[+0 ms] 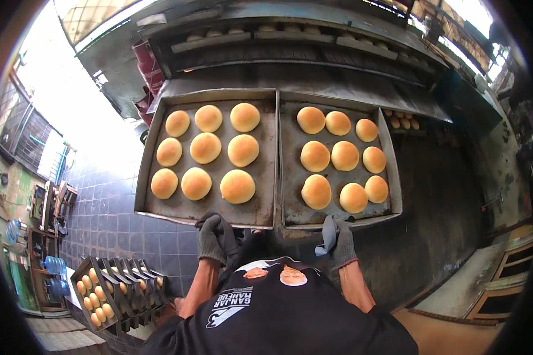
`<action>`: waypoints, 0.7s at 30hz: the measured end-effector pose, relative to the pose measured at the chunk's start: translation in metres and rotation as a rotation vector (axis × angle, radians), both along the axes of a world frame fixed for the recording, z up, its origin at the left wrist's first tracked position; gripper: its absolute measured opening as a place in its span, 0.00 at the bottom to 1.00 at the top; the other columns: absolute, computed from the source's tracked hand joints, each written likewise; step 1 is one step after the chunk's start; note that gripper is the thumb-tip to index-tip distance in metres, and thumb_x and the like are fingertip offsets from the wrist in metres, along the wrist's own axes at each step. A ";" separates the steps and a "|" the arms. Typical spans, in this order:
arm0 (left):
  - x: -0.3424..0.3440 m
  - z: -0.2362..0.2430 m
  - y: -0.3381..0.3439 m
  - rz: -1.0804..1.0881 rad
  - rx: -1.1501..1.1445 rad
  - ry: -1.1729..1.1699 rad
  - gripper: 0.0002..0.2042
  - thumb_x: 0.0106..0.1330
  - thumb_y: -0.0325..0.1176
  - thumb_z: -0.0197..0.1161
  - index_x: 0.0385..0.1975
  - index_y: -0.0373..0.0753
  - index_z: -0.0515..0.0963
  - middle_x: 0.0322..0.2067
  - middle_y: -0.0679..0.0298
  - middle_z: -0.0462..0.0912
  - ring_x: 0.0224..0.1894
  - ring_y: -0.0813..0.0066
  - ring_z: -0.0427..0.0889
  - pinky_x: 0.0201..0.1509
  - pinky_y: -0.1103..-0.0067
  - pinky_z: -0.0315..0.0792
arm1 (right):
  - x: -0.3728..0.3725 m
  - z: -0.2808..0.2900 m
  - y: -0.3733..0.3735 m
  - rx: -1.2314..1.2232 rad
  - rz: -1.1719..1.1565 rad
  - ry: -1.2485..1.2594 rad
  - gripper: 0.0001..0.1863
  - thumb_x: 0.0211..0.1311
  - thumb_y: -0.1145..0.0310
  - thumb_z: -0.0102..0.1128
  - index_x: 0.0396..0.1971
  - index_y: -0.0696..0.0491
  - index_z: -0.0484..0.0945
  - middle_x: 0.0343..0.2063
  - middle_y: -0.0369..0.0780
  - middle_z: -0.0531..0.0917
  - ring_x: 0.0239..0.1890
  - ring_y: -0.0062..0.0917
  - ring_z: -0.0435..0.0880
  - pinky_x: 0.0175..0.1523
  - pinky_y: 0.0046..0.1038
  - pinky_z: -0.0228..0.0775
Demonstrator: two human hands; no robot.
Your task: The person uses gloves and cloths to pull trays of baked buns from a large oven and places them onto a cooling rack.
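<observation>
Two square metal baking trays sit side by side in front of me, each bearing several round golden buns. My left hand [213, 239], in a grey knitted glove with a dark cloth, is closed on the near edge of the left baking tray [266, 160]. With a grey-blue cloth [327, 235] in it, my gloved right hand [342, 242] grips the near edge of the right baking tray [287, 216]. The buns [205, 148] on the left tray lie in rows; the buns [344, 155] on the right one are less evenly spaced. Both sets of fingers are partly hidden by cloth.
Beyond the trays stands a wide oven [237, 77] with a metal ledge; pans of pale buns [293, 35] line its upper opening. A dark rack [121, 290] of bun trays stands at lower left, near blue water bottles [55, 265]. Dark tiles [106, 213] cover the floor.
</observation>
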State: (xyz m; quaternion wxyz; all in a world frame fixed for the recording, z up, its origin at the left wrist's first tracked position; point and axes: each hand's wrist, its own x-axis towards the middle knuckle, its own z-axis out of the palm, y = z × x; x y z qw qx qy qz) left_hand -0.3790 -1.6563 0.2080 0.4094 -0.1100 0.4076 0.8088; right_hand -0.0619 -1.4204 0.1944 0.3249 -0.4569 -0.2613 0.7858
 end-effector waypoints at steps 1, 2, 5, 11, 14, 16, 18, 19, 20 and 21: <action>-0.011 0.004 0.013 -0.002 0.022 0.032 0.07 0.66 0.31 0.63 0.24 0.46 0.76 0.22 0.71 0.76 0.23 0.78 0.76 0.30 0.80 0.75 | -0.013 0.013 0.012 0.024 -0.010 0.010 0.12 0.65 0.59 0.62 0.42 0.49 0.81 0.38 0.33 0.81 0.41 0.21 0.79 0.48 0.28 0.74; -0.023 0.008 0.029 -0.005 0.045 0.060 0.08 0.66 0.30 0.63 0.24 0.46 0.75 0.22 0.72 0.75 0.22 0.79 0.75 0.30 0.80 0.74 | -0.028 0.033 0.025 0.049 -0.022 0.015 0.12 0.64 0.58 0.63 0.42 0.49 0.81 0.38 0.33 0.80 0.42 0.21 0.79 0.48 0.28 0.74; -0.057 0.040 0.097 -0.012 0.145 0.075 0.08 0.65 0.29 0.62 0.23 0.46 0.75 0.22 0.71 0.76 0.22 0.78 0.76 0.30 0.80 0.75 | -0.067 0.057 0.085 0.109 -0.018 0.005 0.11 0.64 0.57 0.62 0.40 0.47 0.79 0.35 0.31 0.78 0.40 0.19 0.77 0.42 0.29 0.71; -0.167 0.044 0.212 0.083 0.155 0.049 0.07 0.63 0.26 0.63 0.24 0.45 0.76 0.22 0.70 0.79 0.23 0.76 0.80 0.30 0.79 0.77 | -0.169 0.076 0.214 0.211 0.174 0.009 0.07 0.67 0.57 0.58 0.36 0.44 0.76 0.31 0.30 0.75 0.30 0.19 0.74 0.31 0.28 0.66; -0.220 0.047 0.279 0.106 0.074 0.107 0.05 0.63 0.28 0.63 0.25 0.43 0.78 0.23 0.69 0.80 0.24 0.75 0.80 0.30 0.80 0.76 | -0.230 0.059 0.286 0.265 -0.032 0.026 0.08 0.69 0.58 0.56 0.33 0.45 0.75 0.27 0.31 0.74 0.26 0.21 0.74 0.28 0.28 0.64; -0.258 0.035 0.310 0.147 -0.055 0.216 0.06 0.67 0.30 0.60 0.27 0.43 0.79 0.24 0.69 0.79 0.26 0.77 0.79 0.30 0.80 0.74 | -0.270 0.060 0.322 0.257 -0.050 0.006 0.09 0.69 0.58 0.56 0.32 0.46 0.75 0.25 0.31 0.73 0.25 0.22 0.73 0.27 0.28 0.64; -0.278 0.041 0.337 0.180 -0.096 0.218 0.04 0.66 0.31 0.62 0.28 0.42 0.80 0.25 0.68 0.79 0.26 0.76 0.80 0.31 0.79 0.75 | -0.288 0.057 0.352 0.225 -0.050 -0.058 0.09 0.70 0.58 0.55 0.33 0.47 0.75 0.24 0.31 0.73 0.26 0.22 0.74 0.26 0.28 0.64; -0.288 0.045 0.351 0.185 -0.092 0.210 0.04 0.65 0.31 0.63 0.28 0.42 0.80 0.25 0.68 0.80 0.27 0.75 0.80 0.31 0.78 0.75 | -0.301 0.056 0.369 0.215 -0.052 -0.066 0.09 0.69 0.58 0.56 0.33 0.47 0.75 0.25 0.32 0.74 0.25 0.22 0.74 0.25 0.28 0.64; -0.300 0.048 0.358 0.194 -0.096 0.204 0.04 0.65 0.32 0.63 0.28 0.42 0.80 0.26 0.68 0.80 0.27 0.75 0.80 0.32 0.78 0.75 | -0.316 0.057 0.379 0.197 -0.050 -0.071 0.09 0.69 0.58 0.56 0.34 0.47 0.75 0.25 0.32 0.74 0.24 0.23 0.73 0.25 0.29 0.64; -0.313 0.047 0.367 0.190 -0.091 0.173 0.04 0.65 0.32 0.63 0.28 0.42 0.80 0.26 0.68 0.80 0.27 0.75 0.79 0.32 0.78 0.75 | -0.328 0.059 0.389 0.180 -0.050 -0.077 0.10 0.69 0.58 0.56 0.35 0.48 0.76 0.25 0.32 0.75 0.23 0.24 0.73 0.24 0.29 0.64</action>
